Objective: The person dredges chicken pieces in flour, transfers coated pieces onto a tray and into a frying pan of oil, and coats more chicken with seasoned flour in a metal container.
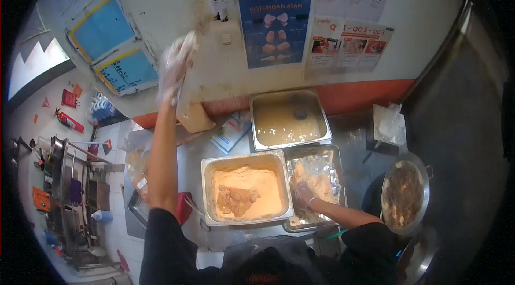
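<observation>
Left hand: raised in a clear glove, our left hand (178, 62) is before the wall near the light switch (227, 39); its fingers look stretched and we see nothing held.
Right hand: our right hand (304, 196) is down in the metal tray (344, 188) among the coated pieces (322, 183); we cannot tell whether its fingers close on one.
Coated pieces: they lie in the tray right of the flour pan; we judge them light and soft, with a crust that crumbles if squeezed, so we would lift from beneath with spread fingers.
Meat piece: a floury brown meat piece (236, 202) lies in the flour pan (250, 220), toward its left; we expect it floppy and slippery where damp, best held by its thick middle.
Flour pan: pale orange flour (268, 177) surrounds the meat.
Basin: behind it, the basin (292, 144) has cloudy liquid (276, 116) with a dark object in it (300, 115).
Wok: at right, the wok (425, 194) has dark, mottled contents.
Box: a plastic bag (389, 126) fills its top.
</observation>
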